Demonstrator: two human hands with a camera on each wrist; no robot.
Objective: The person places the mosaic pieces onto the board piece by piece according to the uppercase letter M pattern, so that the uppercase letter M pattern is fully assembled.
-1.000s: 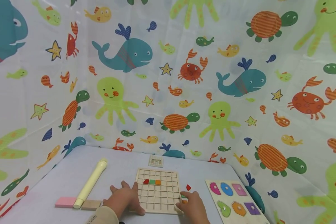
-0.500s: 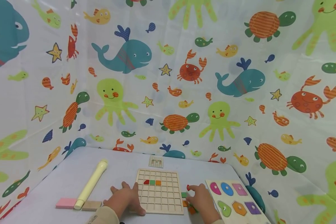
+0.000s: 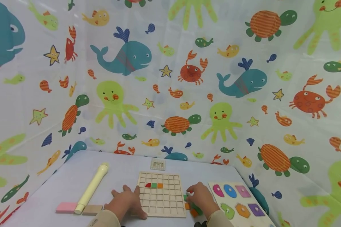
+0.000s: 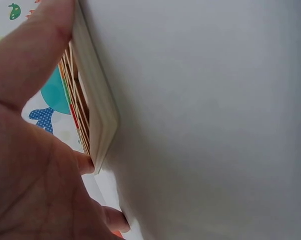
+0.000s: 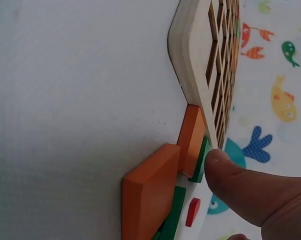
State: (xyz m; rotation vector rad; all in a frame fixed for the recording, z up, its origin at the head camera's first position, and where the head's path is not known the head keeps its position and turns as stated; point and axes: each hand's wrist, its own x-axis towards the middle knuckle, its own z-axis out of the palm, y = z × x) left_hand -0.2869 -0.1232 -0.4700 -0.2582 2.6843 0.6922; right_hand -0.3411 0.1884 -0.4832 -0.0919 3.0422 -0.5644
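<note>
A wooden grid board (image 3: 166, 203) lies on the table, with a red rounded piece (image 3: 148, 185), a green square (image 3: 154, 185) and an orange square (image 3: 160, 185) in a row in its cells. My left hand (image 3: 123, 201) rests spread along the board's left edge, touching its side. To the right of the board, my right hand (image 3: 201, 198) reaches over loose pieces, its fingertips at a small red piece (image 5: 193, 212). The right wrist view shows the thumb apart from that piece. Orange blocks (image 5: 150, 187) and green pieces (image 5: 178, 207) lie beneath this hand, partly hidden.
A small patterned grid card (image 3: 158, 164) lies behind the board. On the left are a pale yellow rod (image 3: 92, 187), a pink block (image 3: 66, 207) and a tan block (image 3: 92, 210). A shape puzzle board (image 3: 238, 201) stands to the right. Printed curtains surround the table.
My right hand has moved from the board's right edge further right and forward to the loose red piece, uncovering orange and green pieces. The left hand stays at the board.
</note>
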